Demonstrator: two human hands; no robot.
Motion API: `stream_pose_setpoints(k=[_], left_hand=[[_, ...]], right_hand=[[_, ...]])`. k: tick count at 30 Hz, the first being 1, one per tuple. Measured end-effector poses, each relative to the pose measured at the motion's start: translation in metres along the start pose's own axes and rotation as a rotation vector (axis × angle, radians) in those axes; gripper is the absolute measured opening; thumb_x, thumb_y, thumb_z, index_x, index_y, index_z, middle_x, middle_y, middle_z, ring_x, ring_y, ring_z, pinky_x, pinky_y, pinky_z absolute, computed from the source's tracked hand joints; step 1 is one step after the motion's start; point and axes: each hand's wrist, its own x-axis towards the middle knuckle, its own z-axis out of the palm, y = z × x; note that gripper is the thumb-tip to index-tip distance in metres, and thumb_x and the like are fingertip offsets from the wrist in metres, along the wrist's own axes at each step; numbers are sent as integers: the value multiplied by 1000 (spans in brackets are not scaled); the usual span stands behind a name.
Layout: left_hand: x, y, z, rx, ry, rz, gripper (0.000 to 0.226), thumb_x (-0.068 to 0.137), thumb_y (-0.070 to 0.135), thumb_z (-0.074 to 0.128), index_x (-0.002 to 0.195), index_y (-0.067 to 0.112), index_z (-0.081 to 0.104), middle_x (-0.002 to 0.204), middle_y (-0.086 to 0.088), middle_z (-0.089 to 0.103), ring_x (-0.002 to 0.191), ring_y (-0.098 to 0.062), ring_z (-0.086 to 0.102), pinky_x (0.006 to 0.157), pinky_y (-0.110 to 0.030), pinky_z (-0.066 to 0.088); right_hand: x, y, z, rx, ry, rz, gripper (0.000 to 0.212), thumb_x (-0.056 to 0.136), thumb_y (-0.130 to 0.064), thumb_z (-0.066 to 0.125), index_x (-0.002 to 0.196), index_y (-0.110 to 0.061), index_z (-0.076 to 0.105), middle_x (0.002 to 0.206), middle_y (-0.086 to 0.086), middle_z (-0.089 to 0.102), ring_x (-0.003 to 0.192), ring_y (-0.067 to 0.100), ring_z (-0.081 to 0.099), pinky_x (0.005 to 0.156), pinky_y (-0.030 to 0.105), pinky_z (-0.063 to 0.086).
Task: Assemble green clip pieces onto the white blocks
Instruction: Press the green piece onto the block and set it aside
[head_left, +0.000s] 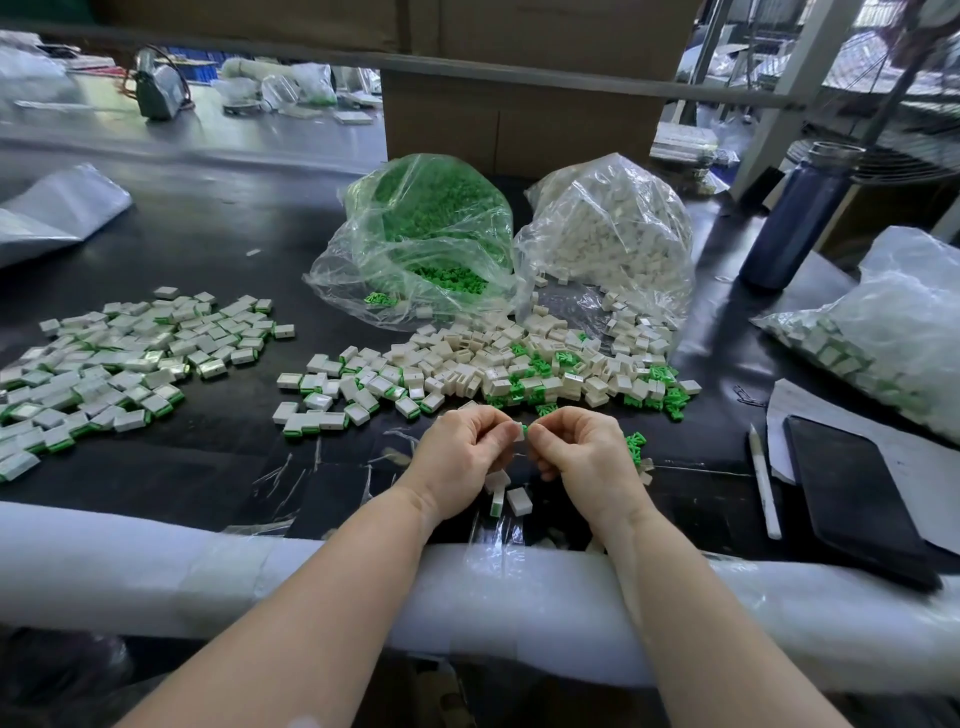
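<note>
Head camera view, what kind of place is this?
Probably a small factory assembly bench: clear bags of green clips and white blocks, a heap of finished pieces, and cardboard boxes behind.

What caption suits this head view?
Left hand and right hand join a green clip and white block.

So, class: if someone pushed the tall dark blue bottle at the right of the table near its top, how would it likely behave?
The dark blue bottle stands upright and looks tall for its narrow base, so it would probably tip rather than slide. Its round body suggests it would then roll. It looks rigid and smooth, perhaps slippery; its weight cannot be judged.
</note>
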Motion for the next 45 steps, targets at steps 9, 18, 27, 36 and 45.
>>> stream_pose_setpoints(k=[9, 18, 27, 36, 45], left_hand=[[-3, 2, -2, 190, -32, 10, 17, 93, 19, 55, 78, 17, 63, 67, 1, 57, 58, -9, 51, 65, -23, 44], [-2, 1, -3, 253, -51, 14, 15, 92, 22, 56, 82, 16, 66, 64, 1, 57, 57, -9, 49, 64, -25, 43], [-2, 2, -4, 243, -88, 10, 18, 92, 22, 56, 75, 22, 62, 58, 3, 53, 54, -8, 46, 59, -23, 40], [-3, 0, -4, 220, -71, 29, 16, 93, 22, 54, 82, 16, 65, 63, 2, 56, 57, -5, 49, 62, -21, 43], [-2, -1, -4, 229, -78, 13, 17, 93, 22, 55, 78, 21, 63, 62, 5, 55, 56, -4, 49, 61, -21, 42]], right_hand=[[1, -1, -1, -156, -39, -3, 22, 86, -8, 63, 65, -13, 61, 52, -4, 52, 49, 7, 45, 53, 23, 42], [2, 0, -3, -181, -68, 6, 24, 85, -8, 62, 63, -16, 61, 52, -5, 54, 48, 6, 46, 51, 20, 40], [2, -1, -5, -190, -112, 13, 21, 85, -7, 62, 65, -14, 61, 52, -5, 56, 49, 4, 49, 52, 18, 40], [1, -2, -5, -97, -106, 31, 19, 86, -5, 60, 68, -10, 63, 55, 1, 56, 50, 7, 48, 49, 17, 41], [0, -2, -4, -93, -96, 30, 24, 87, -5, 58, 64, -12, 61, 53, 1, 53, 46, 8, 44, 46, 19, 38]])
